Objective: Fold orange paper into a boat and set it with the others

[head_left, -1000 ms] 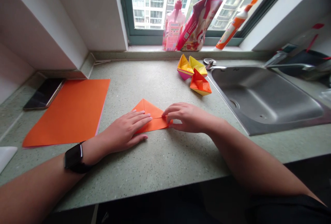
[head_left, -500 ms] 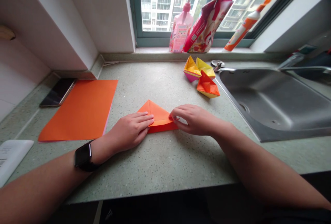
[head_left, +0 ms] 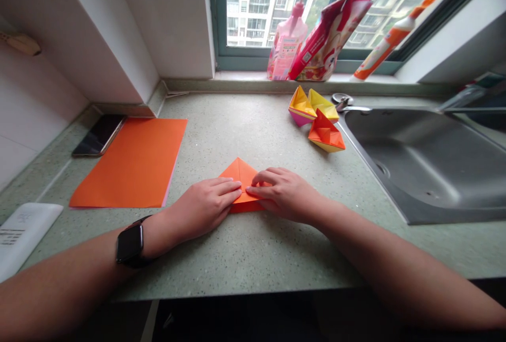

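Note:
A folded orange paper triangle (head_left: pixel 239 173) lies flat on the green speckled counter (head_left: pixel 253 247), its tip pointing away from me. My left hand (head_left: pixel 203 209) rests on its left part with the fingers stretched flat and pressing down. My right hand (head_left: pixel 282 194) covers its right part, fingers curled, with the fingertips pinching the paper near the middle. The fingertips of both hands meet there. The paper's lower edge and right corner are hidden under my hands. A black watch (head_left: pixel 129 245) is on my left wrist.
A stack of orange sheets (head_left: pixel 132 163), a dark phone (head_left: pixel 98 135) and a white object (head_left: pixel 19 234) lie at the left. Three folded paper boats (head_left: pixel 316 118) sit beside the steel sink (head_left: pixel 427 163). A pink pump bottle (head_left: pixel 286 41), red pouch (head_left: pixel 332 31) and orange-capped bottle (head_left: pixel 389 41) stand on the sill.
My right hand has slid left along the folded paper until its fingertips meet the left hand's. The left hand stays pressed on the paper. The view has shifted slightly.

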Tool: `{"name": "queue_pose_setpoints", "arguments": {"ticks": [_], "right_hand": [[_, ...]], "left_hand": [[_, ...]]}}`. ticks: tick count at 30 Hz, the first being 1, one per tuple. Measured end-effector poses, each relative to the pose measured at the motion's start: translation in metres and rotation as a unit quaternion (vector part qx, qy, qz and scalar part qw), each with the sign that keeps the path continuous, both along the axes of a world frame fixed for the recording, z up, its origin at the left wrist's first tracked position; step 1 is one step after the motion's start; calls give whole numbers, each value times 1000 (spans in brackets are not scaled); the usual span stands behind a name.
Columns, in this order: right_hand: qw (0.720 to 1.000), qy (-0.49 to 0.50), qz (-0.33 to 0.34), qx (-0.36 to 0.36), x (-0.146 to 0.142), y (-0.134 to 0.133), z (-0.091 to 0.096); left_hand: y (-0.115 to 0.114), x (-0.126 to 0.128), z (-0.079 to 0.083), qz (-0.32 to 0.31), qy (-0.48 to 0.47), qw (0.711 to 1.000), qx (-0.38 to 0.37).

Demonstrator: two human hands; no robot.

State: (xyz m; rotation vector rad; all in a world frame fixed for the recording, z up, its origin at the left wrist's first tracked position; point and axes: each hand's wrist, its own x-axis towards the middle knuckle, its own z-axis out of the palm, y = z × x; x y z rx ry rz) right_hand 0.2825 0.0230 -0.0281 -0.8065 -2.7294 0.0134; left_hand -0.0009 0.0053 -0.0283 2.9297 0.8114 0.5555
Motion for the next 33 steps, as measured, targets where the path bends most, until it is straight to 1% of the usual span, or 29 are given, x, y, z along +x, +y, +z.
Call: {"name": "queue_pose_setpoints", "arguments": {"ticks": [10, 15, 23, 29, 33], "right_hand": [[999, 35, 10, -17, 5, 0, 7], [998, 55, -2, -39, 4, -3, 7], [994, 65, -33, -79, 2, -3, 11], [986, 67, -66, -136, 2, -1, 13], [978, 72, -89, -171, 3, 1, 12]], "left_hand": [[2, -10, 5, 17, 9, 1000, 12], [3, -18, 10, 26, 0, 1000, -7], [14, -26, 21, 62, 4, 992, -109], [29, -27, 25, 88, 6, 978, -187], [34, -29, 26, 110, 11, 965, -236]]}}
